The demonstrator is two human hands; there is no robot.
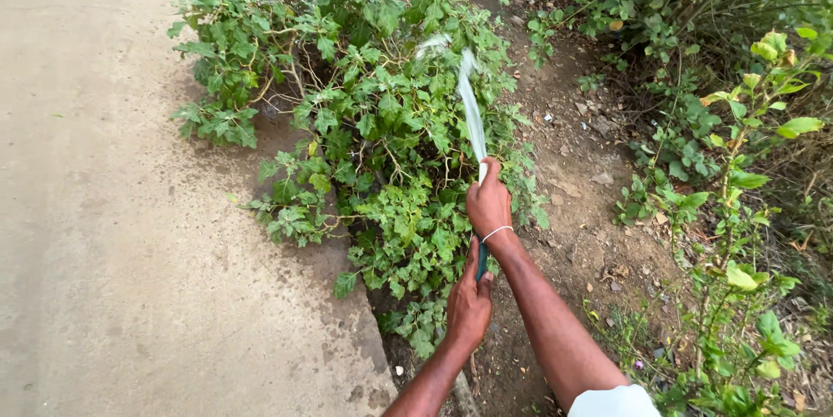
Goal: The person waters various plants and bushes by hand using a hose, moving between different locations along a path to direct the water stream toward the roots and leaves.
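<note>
You hold a dark green hose [482, 262] in both hands: your right hand [488, 202] wraps its front end with the thumb pressed over the mouth, and your left hand [468, 304] grips it just behind, so only a short stretch of hose shows between the two. A thin white jet of water [471, 113] shoots from under your thumb, up and away from you, fanning out slightly before it lands among the leaves of the low green bush [364, 122]. That bush sprawls between the concrete path and the bare soil, its leaves broad and lobed, and the ground at its edge looks dark and damp.
</note>
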